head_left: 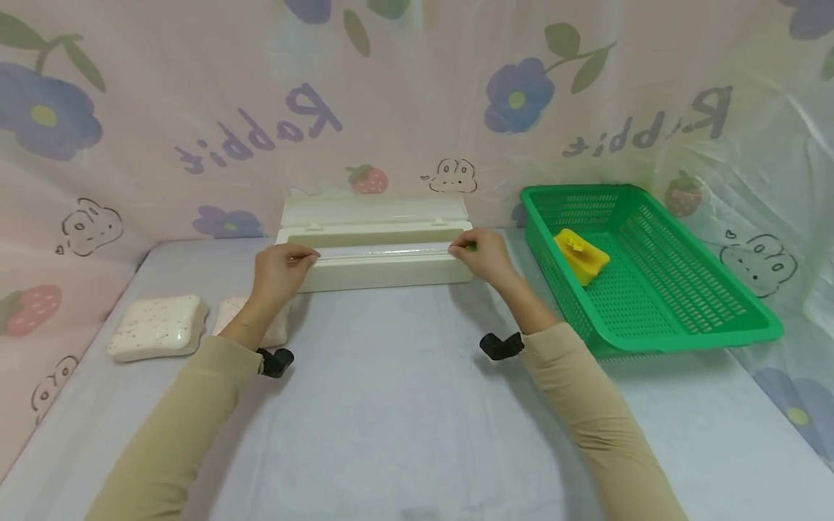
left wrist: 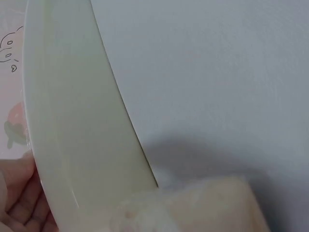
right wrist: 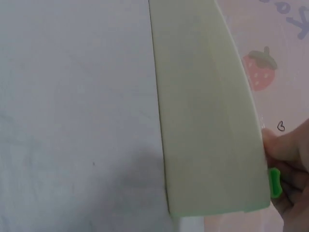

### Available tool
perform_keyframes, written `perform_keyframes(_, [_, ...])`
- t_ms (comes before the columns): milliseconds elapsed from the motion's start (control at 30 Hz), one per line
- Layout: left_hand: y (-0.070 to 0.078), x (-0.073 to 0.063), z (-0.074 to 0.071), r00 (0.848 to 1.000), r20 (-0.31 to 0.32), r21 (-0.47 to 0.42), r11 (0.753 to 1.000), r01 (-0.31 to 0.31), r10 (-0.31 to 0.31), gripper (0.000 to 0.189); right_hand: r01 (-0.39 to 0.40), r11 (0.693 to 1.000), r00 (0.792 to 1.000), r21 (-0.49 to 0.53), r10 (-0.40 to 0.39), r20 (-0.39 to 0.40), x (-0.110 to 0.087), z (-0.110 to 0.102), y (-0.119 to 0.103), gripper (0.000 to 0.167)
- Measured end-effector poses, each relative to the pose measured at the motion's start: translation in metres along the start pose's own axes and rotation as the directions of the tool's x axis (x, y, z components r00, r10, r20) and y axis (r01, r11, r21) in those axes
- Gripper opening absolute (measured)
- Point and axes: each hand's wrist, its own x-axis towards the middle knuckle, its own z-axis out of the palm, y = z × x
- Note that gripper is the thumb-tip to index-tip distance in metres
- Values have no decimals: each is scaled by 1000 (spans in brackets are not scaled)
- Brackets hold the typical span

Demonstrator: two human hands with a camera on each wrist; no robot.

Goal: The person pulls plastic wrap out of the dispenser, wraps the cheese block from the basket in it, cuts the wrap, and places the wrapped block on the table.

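A cream cling film dispenser point(head_left: 384, 276) lies lengthwise near the back wall, its lid point(head_left: 374, 210) raised. Clear cling film point(head_left: 391, 250) shows along its front edge, stretched between the two hands. At the dispenser's left end my left hand point(head_left: 279, 271) pinches the film's edge between thumb and forefinger. My right hand point(head_left: 482, 253) pinches it at the opposite end. A small green slider point(right wrist: 275, 182) shows beside the right fingers in the right wrist view. The left wrist view shows the dispenser's front point(left wrist: 87, 121) with the left fingers behind its upper edge.
Two white speckled blocks point(head_left: 158, 327) sit on the left, one partly hidden behind the left forearm. To the right stands a green plastic basket point(head_left: 691, 340) with a yellow block-like item point(head_left: 582, 259) inside. A printed sheet point(head_left: 404, 94) hangs behind the white-covered table point(head_left: 391, 405).
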Motion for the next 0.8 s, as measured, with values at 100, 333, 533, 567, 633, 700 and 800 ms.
perform_keyframes(100, [1, 2, 5, 1000, -21, 15, 1000, -12, 12, 19, 0, 1000, 1000, -30, -1, -16, 0, 5, -1, 16])
perform_keyframes(333, [3, 2, 8, 998, -17, 29, 998, -52, 52, 22, 60, 990, 994, -126, -72, -88, -2, 9, -5, 18])
perform_keyframes(533, [3, -1, 8, 997, -50, 4, 999, -54, 54, 26, 52, 992, 995, -119, -62, -80, -2, 6, -9, 23])
perform_keyframes(567, [3, -1, 8, 998, -41, 2, 999, -43, 43, 26, 46, 992, 996, -121, -55, -73, -2, 6, -9, 24])
perform_keyframes(633, [2, -1, 6, 1000, -11, 1, 1000, -19, 19, 28, 39, 992, 997, -122, -46, -60, -4, 3, -10, 24])
perform_keyframes(700, [1, -1, 5, 1000, 4, 7, 1000, -8, 8, 29, 47, 990, 997, -132, -55, -54, -5, 1, -11, 23])
perform_keyframes(800, [2, -2, 3, 1000, 7, 8, 1000, 1, -1, 29, 81, 987, 994, -139, -90, -59, -7, -2, -13, 21])
